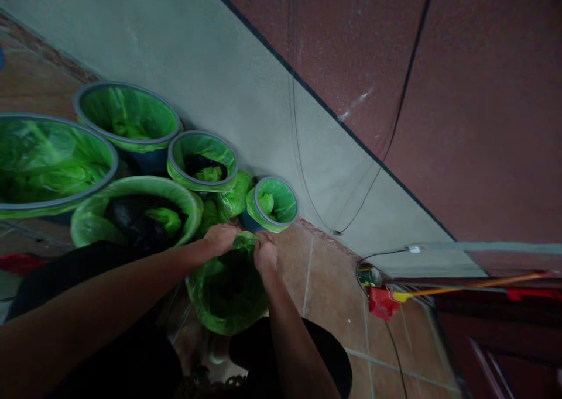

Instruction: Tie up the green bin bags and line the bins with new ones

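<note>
Between my knees stands a bin lined with a translucent green trash bag point(226, 305), its inside dark. My left hand point(223, 238) is closed on the far left part of the bag's edge. On the far right part, my right hand point(266, 251) pinches the same edge. A stretch of green film shows between the two hands. Just beyond them is a small bin with a grey rim and green liner point(277, 203), holding a green bundle. A bulging green bag point(237, 195) lies beside it.
More green-lined bins stand left: a big one point(57, 203), a round one point(127, 138), a smaller one point(202, 185) and a pale-rimmed one point(136, 182) holding a black bag. A wall point(246, 112) runs behind. Right are a red broom or dustpan point(384, 303) and cables point(395, 343) on tiles.
</note>
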The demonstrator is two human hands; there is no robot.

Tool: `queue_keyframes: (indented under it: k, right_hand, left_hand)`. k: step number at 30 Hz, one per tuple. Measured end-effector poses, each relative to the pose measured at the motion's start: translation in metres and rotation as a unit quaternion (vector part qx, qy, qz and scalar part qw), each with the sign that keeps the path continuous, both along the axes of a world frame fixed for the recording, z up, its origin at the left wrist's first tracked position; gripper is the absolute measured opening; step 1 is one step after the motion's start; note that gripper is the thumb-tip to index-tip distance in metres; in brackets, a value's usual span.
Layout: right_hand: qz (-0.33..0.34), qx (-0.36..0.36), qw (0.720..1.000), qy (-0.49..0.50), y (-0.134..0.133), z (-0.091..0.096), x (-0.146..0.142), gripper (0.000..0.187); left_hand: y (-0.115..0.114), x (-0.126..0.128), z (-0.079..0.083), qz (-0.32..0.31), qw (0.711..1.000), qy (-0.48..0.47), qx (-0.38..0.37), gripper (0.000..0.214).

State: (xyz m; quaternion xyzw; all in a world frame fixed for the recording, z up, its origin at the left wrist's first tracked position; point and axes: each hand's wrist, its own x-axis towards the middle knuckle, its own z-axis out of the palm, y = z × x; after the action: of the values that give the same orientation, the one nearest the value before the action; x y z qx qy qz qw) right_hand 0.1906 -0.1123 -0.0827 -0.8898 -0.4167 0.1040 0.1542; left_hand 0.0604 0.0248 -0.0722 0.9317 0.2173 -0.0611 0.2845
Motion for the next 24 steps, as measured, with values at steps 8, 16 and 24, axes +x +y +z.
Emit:
queue_keyframes:
  k: [8, 16, 24]
  right_hand:
    - [-0.023, -0.020, 0.997, 0.074, 0.005, -0.028, 0.019, 0.030]
    - [-0.119, 0.021, 0.956, 0.267, 0.019, -0.040, 0.044, 0.019]
    - [-0.181, 0.030, 0.947, 0.264, 0.029, -0.058, 0.053, 0.027]
  left_hand:
    - [0.007, 0.001, 0.001, -0.010, 0.998, 0.059, -0.012, 0.032]
    - [0.004, 0.005, 0.000, -0.019, 0.995, 0.099, -0.004, 0.028]
    - [0.002, 0.005, 0.001, -0.011, 0.992, 0.129, -0.003, 0.030]
